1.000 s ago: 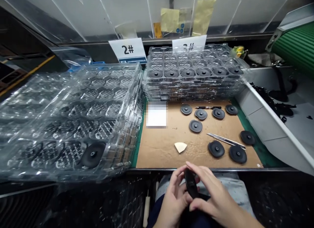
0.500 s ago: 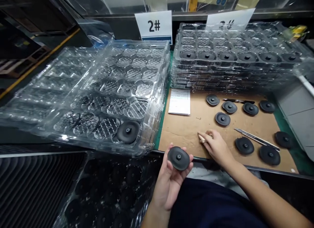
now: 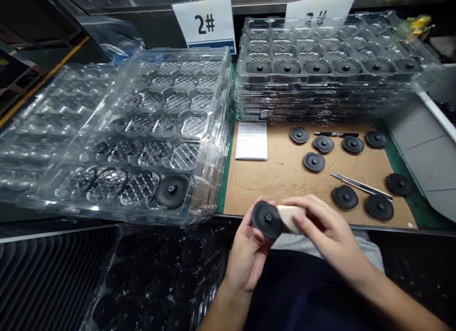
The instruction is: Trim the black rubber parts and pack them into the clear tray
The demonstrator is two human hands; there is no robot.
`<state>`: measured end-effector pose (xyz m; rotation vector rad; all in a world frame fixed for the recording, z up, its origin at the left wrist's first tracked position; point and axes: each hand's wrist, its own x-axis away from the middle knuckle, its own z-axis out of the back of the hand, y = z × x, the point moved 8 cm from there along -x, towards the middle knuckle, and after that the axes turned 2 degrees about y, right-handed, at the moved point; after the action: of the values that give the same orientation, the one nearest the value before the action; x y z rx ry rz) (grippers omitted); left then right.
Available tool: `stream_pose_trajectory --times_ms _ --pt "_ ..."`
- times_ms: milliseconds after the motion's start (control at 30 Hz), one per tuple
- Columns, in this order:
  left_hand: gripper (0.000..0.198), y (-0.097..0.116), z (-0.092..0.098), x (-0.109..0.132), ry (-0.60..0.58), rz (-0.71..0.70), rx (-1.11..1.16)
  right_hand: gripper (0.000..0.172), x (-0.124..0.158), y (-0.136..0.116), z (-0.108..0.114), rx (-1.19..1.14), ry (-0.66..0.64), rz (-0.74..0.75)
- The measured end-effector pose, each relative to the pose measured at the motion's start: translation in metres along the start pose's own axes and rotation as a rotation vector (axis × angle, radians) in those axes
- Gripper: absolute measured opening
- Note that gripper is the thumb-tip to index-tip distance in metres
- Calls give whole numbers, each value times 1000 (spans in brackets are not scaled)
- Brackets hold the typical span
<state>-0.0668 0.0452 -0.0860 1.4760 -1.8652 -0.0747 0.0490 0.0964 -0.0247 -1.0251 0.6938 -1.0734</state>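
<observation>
Right hand (image 3: 322, 229) off the cardboard (image 3: 285, 181), pale pad (image 3: 290, 218) against the black disc (image 3: 267, 220)

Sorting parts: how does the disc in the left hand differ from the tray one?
The held disc is gripped by the left hand, the tray disc sits in a pocket. A pale pad touches the held disc, not the tray disc. Both are round, black, with a central hub.
</observation>
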Motion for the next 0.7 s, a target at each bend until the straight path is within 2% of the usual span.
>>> stream_pose_trajectory --times_ms 67,133,200,233,333,400,500,533,600,667,700 --pt "63 -3 -5 0 10 27 -43 23 -3 -35 3 19 27 183" --pt "63 -5 -11 0 21 37 -81 23 -5 -53 -1 31 -44 241" --pt "62 -5 -15 0 34 14 -108 21 -8 -54 -7 67 -161 216" --pt "63 -6 -19 0 30 7 -123 19 -9 -54 -6 91 -174 213" --pt "63 -13 -29 0 -11 11 -170 21 -6 -57 16 120 27 309" --pt "62 -17 -33 -1 -17 24 -182 24 2 -58 25 67 67 353" --pt "64 -22 -37 -2 6 41 -189 22 10 -48 25 4 -115 259" --pt "65 -24 -40 -3 8 45 -202 21 10 -44 28 11 -133 221" --pt "66 -27 -47 -4 -7 53 -239 19 10 -44 42 48 -26 241" --pt "66 -31 -55 -5 -28 65 -266 23 14 -49 57 54 116 336" --pt "67 -31 -58 -6 -34 63 -267 25 16 -50 60 34 133 365"
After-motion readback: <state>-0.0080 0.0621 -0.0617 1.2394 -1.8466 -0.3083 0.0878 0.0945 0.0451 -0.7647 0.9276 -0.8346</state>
